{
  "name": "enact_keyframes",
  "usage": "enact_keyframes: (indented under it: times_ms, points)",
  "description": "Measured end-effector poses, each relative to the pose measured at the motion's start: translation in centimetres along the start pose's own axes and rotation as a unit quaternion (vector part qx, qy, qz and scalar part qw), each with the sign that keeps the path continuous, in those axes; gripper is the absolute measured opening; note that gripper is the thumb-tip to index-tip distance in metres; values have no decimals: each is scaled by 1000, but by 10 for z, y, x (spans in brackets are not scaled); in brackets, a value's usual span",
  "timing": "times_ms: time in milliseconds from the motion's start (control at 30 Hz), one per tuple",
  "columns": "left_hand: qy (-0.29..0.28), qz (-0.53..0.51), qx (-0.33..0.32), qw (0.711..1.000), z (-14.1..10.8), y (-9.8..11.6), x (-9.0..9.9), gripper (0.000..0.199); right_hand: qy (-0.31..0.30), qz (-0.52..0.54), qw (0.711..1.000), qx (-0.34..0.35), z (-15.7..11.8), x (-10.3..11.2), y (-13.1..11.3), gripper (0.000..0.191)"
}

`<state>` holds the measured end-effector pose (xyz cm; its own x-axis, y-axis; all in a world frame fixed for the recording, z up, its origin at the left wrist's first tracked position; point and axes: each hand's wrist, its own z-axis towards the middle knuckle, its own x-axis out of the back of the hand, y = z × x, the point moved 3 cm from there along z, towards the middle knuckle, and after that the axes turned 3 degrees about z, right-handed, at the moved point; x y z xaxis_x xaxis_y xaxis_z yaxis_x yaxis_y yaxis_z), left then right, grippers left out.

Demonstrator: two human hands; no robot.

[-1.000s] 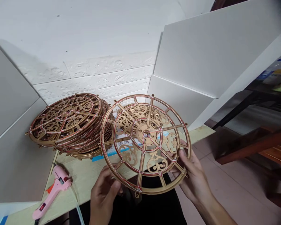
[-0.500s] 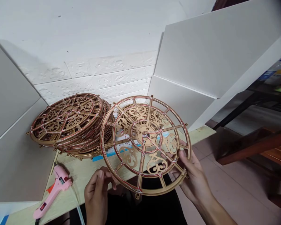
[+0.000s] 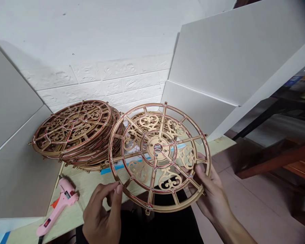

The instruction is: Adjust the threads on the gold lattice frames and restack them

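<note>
My right hand (image 3: 212, 189) grips the lower right rim of a round gold openwork frame (image 3: 154, 179), thumb on the near face and fingers behind. The frame is tilted up towards me, with spokes, scroll ornaments and a hub; thin red and white wires run along its rings and spokes. At its lower left rim, my left hand (image 3: 103, 211) is curled, thumb and forefinger tips together. Whether they pinch a wire or touch the rim I cannot make out. Beyond the held frame, partly hidden by it, more gold frames (image 3: 144, 117) lie on the bench.
A tall stack of similar wired frames (image 3: 73, 128) leans at the left on the pale bench (image 3: 86, 183). A pink glue gun (image 3: 57, 206) lies in front of it. Grey panels (image 3: 205, 61) stand at both sides, with a white brick-patterned wall (image 3: 112, 73) behind. A wooden stool (image 3: 277, 159) is at right.
My left hand has moved up towards the frame's lower left rim and turned, its thumb now upright. The frame has shifted very slightly right in my right hand's grip.
</note>
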<state>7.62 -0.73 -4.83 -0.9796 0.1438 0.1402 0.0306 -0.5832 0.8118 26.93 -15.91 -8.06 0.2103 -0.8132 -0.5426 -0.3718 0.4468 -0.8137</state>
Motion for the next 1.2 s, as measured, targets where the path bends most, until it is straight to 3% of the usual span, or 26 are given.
enact_keyframes:
  times_ms: [100,233,400,600,1033,1200]
  points:
    - [-4,136,-156,978,9,12,-2,6,-26,-17,1000,4,0,2,0,64]
    - [11,240,-221,945,18,14,-8,5,-19,-11,1000,14,-4,1,-1,60]
    - [24,250,-204,946,20,12,-16,11,16,13,1000,24,-15,-7,-2,69]
    - [29,247,-182,951,20,8,-21,12,14,9,1000,25,-19,-8,3,81]
    - [75,209,-168,961,23,0,-15,17,8,20,1000,20,-21,-12,6,80]
    - [79,229,-197,950,23,-6,-11,20,-7,9,1000,22,-21,-13,8,79]
